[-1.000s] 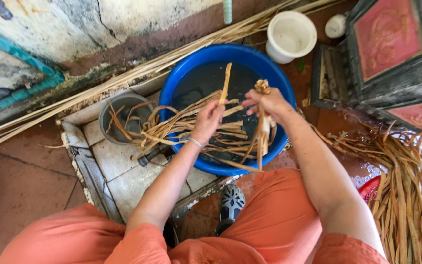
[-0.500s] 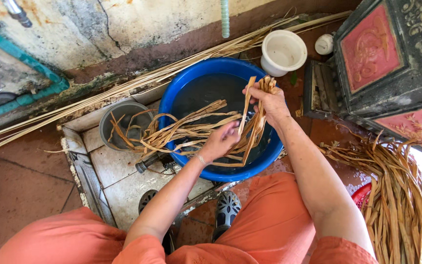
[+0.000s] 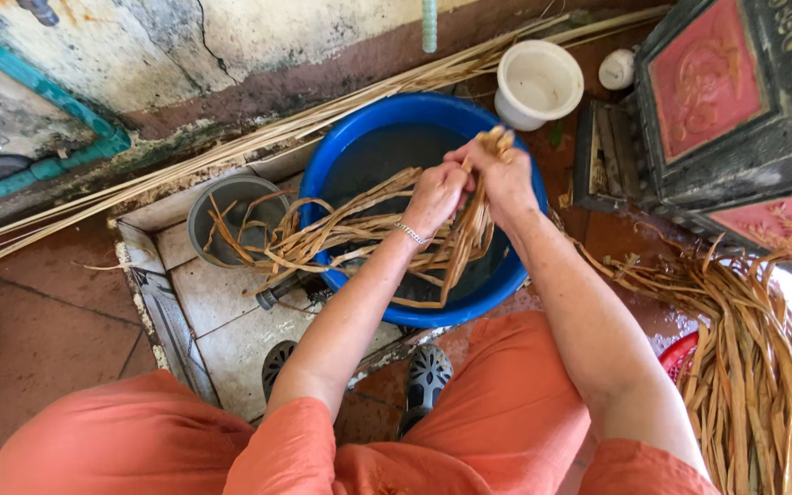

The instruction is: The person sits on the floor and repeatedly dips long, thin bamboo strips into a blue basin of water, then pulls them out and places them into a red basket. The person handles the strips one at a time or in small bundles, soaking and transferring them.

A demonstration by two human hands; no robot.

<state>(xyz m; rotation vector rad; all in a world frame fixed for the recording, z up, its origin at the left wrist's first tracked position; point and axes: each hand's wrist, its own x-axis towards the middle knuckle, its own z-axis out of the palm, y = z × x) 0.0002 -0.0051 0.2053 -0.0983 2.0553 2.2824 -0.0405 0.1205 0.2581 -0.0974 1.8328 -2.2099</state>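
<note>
Hands: left hand [image 3: 434,194] and right hand [image 3: 503,174] both clenched on tan strips [image 3: 469,234].
Basin: blue basin [image 3: 341,151] rim just beside the white pot [image 3: 537,84].

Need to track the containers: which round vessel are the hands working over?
The blue basin, under both hands; the grey bucket sits left of it, the white pot behind.

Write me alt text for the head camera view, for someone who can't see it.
Seen from above, a person in orange clothes grips a bunch of tan fibre strips with the left hand and right hand over a blue basin. A white bucket stands behind it, and more strips are piled at right.
</note>
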